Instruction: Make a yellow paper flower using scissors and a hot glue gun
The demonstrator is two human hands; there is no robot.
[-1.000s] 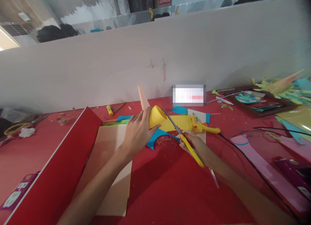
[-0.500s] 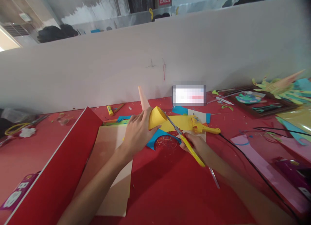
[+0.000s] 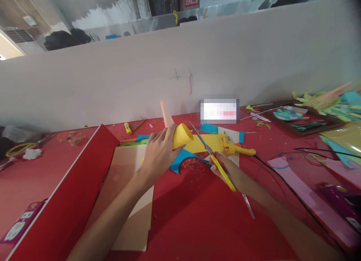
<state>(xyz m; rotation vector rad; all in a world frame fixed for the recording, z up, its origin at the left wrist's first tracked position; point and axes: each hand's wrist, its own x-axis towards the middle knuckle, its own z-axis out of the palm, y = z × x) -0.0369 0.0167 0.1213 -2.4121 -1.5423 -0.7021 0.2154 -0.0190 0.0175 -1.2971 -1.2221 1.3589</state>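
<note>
The left forearm slants in from the near left, its hand (image 3: 158,150) curled in a firm grip round a yellow paper roll (image 3: 182,137), raised above the middle of the bench (image 3: 197,223). From the near right, the right hand (image 3: 230,167) holds yellow-handled scissors (image 3: 223,171), blades angled far and left, tips near the roll's right edge.

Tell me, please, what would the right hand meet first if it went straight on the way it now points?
Probably the yellow rolled paper in the left hand, with the scissors leading from the right hand. Depth is unclear: they may pass beside it, toward the pale partition.
</note>
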